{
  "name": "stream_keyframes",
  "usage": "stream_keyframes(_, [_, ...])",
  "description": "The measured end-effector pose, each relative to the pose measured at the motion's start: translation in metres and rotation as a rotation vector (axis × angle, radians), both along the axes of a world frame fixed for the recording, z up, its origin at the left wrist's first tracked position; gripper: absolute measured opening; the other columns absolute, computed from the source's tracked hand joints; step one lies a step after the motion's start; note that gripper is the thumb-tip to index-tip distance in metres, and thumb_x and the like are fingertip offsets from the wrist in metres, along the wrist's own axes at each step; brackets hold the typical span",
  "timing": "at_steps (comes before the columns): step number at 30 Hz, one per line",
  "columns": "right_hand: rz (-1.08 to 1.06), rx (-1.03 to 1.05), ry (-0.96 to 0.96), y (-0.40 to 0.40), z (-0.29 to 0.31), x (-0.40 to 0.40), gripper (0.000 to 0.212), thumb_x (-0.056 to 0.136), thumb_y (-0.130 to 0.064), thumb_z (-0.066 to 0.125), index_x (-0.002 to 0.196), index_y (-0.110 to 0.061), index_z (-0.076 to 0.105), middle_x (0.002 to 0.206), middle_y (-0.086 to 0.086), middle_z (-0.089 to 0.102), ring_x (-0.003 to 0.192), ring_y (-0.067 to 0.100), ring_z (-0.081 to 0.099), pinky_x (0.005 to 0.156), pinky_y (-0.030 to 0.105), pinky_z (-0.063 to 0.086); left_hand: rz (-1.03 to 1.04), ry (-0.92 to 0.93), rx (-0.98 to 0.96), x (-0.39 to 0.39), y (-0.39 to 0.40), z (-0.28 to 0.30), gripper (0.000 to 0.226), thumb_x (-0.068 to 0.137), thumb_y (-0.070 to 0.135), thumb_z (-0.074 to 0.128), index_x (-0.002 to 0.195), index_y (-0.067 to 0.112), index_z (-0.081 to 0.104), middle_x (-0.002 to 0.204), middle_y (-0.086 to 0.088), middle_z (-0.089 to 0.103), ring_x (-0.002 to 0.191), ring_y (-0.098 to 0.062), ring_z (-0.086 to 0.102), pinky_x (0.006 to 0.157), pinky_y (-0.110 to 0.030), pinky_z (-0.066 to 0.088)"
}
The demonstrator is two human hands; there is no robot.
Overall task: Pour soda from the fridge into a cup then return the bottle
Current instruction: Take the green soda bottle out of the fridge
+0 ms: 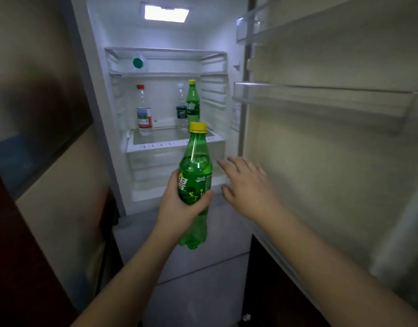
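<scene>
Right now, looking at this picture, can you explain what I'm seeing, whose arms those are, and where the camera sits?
The camera is worn on a person's head, looking forward and down, so the two bare arms are their own. They face an open fridge with its door swung right. The left hand grips a green Sprite bottle, capped yellow. The right hand is open and empty beside it. On the shelf stand another green bottle, a red-capped bottle and a clear bottle.
</scene>
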State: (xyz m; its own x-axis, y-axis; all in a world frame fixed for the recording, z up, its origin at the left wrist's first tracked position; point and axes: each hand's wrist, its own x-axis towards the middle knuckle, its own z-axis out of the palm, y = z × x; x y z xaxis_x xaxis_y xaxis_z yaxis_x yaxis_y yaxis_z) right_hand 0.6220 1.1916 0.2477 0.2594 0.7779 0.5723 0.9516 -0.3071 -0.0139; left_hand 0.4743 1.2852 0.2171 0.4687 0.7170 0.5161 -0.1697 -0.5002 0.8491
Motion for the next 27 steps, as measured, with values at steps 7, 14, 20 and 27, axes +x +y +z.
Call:
stream_keyframes(7, [-0.056,0.029,-0.014,-0.082,-0.001,-0.01,0.058,0.084,-0.031,0.06,0.138,-0.018,0.045,0.136,0.008,0.049,0.125,0.028,0.044,0.103,0.039,0.035,-0.139,-0.068,-0.043,0.005,-0.065,0.006,0.06,0.066,0.037,0.08,0.12,0.025,0.056,0.102,0.005,0.07,0.095,-0.015,0.067,0.081,-0.035,0.056])
stream_keyframes(14, [-0.071,0.081,-0.026,-0.173,0.002,-0.01,0.056,0.085,-0.034,0.057,0.138,-0.019,0.044,0.137,0.005,0.049,0.126,0.024,0.043,0.103,0.036,0.034,-0.194,-0.082,-0.039,0.009,-0.136,0.005,0.051,0.068,0.028,0.079,0.115,0.026,0.058,0.096,0.008,0.071,0.088,-0.009,0.067,0.073,-0.023,0.053])
stream_keyframes(20, [-0.089,0.094,-0.054,-0.246,-0.007,-0.005,0.054,0.087,-0.042,0.051,0.135,-0.017,0.049,0.135,0.007,0.052,0.125,0.027,0.046,0.104,0.04,0.035,-0.217,-0.06,-0.023,0.026,-0.216,-0.005,0.063,0.064,0.043,0.077,0.121,0.024,0.057,0.102,0.004,0.07,0.092,-0.011,0.067,0.076,-0.025,0.054])
stream_keyframes(27, [-0.067,0.071,0.009,-0.313,-0.007,0.011,0.054,0.09,-0.038,0.054,0.14,-0.02,0.043,0.138,0.005,0.047,0.129,0.023,0.04,0.105,0.038,0.03,-0.215,-0.04,-0.013,0.042,-0.283,-0.004,0.064,0.063,0.039,0.081,0.121,0.022,0.058,0.101,0.007,0.071,0.091,-0.004,0.067,0.075,-0.019,0.053])
